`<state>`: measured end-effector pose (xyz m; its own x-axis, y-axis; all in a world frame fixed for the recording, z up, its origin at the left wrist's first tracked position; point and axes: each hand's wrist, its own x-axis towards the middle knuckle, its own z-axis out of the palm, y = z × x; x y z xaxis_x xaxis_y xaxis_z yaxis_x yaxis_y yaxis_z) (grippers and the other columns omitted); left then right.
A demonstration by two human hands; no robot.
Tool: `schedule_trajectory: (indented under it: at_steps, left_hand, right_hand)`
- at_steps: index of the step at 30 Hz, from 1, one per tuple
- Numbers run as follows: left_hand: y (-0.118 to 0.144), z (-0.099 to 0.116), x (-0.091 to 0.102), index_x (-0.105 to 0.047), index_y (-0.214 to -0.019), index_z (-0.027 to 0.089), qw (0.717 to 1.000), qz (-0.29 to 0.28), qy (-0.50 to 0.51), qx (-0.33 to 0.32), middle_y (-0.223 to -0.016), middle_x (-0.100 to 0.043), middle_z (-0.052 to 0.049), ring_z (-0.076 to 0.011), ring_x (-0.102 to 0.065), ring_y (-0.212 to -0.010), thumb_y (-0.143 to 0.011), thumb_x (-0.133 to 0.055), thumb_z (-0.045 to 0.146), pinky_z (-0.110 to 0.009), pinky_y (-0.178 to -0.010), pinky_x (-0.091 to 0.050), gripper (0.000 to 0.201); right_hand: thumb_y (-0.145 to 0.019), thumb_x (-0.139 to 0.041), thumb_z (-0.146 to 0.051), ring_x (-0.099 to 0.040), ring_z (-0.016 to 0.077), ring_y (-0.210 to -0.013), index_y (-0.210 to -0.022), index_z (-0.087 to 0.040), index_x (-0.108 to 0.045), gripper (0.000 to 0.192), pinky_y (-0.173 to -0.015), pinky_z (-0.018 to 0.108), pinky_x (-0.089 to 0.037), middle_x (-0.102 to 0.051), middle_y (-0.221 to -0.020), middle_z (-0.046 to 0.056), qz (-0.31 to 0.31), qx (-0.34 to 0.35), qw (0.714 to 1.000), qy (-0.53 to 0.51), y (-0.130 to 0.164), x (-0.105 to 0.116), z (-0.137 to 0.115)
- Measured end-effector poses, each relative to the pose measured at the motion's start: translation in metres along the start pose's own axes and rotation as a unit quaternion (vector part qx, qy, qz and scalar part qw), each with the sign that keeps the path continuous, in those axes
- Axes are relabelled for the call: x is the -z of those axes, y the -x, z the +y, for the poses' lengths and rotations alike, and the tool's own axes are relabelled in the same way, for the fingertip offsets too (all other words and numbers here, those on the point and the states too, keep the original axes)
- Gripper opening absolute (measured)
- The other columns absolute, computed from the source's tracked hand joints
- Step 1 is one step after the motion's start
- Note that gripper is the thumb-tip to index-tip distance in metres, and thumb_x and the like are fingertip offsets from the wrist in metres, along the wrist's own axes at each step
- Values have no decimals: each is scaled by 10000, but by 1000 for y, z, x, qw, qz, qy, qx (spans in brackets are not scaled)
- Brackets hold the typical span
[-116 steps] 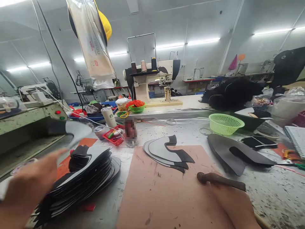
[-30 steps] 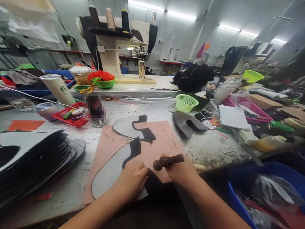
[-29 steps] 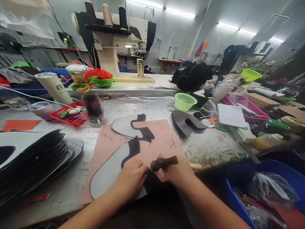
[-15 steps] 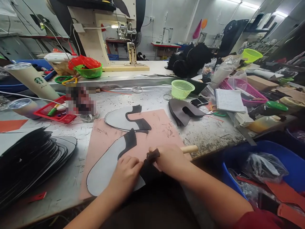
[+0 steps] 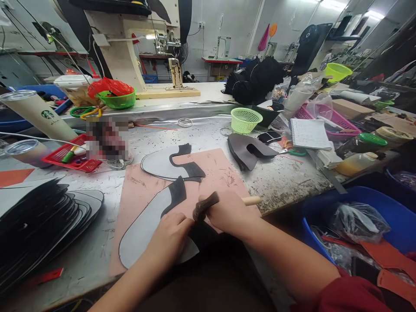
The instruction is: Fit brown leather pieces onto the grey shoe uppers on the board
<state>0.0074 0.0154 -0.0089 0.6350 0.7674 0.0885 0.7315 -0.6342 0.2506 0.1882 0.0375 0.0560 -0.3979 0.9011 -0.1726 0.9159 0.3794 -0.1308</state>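
Gripping: right hand (image 5: 229,212) clenches the hammer (image 5: 205,205), head now tipped lower toward 7 o'clock.
Pressing: left hand (image 5: 169,237) stays flat, ungrasping, on the grey shoe piece (image 5: 146,227).
Where: pink mat (image 5: 224,171), tabletop (image 5: 286,184) near edge.

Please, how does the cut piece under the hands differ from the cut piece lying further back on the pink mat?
The near piece is pressed by the left hand, beside the right hand gripping a hammer; the far piece lies untouched. The near piece overhangs the pink mat; the far piece tops a small stack. Both are grey with black, curved trim.
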Motion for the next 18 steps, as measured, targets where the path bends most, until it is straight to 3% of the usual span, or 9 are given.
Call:
schedule_trajectory:
  at_steps: [3, 6, 11, 14, 18]
  left_hand:
    - [1, -2, 3, -599, -852, 229, 1000, -8, 3, 4, -747, -566, -20, -149, -497, -697, -780, -392, 113, -284, -634, -352, 247]
    - [3, -5, 6, -587, -897, 238, 999, -28, 15, 8, -766, -573, -16, -150, -514, -726, -784, -380, 110, -288, -649, -337, 268]
    - [8, -10, 8, -594, -853, 241, 998, -53, 27, 22, -778, -573, -14, -141, -516, -690, -788, -361, 105, -297, -654, -316, 277]
    - [9, -10, 11, -585, -910, 264, 997, -69, 30, 22, -785, -568, -9, -141, -520, -704, -790, -355, 97, -300, -669, -307, 308]
    - [11, -10, 17, -595, -841, 252, 996, -85, 30, 25, -764, -563, -7, -143, -509, -706, -804, -368, 116, -296, -667, -301, 267]
  right_hand:
    - [-703, -462, -150, -600, 172, -652, -771, -178, -637, 190, -533, 230, -356, -661, -712, 53, -38, -8, 999, 15, -2, -3, 2]
    - [-737, -431, -163, -604, 177, -674, -838, -200, -631, 228, -542, 238, -364, -664, -754, 45, -5, -5, 1000, 19, -3, -5, 1]
    - [-731, -457, -179, -605, 166, -679, -777, -187, -642, 191, -546, 226, -359, -673, -750, 52, -53, -8, 999, -1, -3, -4, -4]
    - [-742, -435, -161, -605, 166, -682, -805, -192, -638, 214, -552, 230, -357, -672, -736, 43, -25, 12, 1000, -9, -2, -5, -8]
    - [-725, -440, -146, -598, 160, -624, -728, -187, -633, 198, -512, 231, -339, -669, -705, 39, -35, 46, 998, -10, -3, -8, -13]
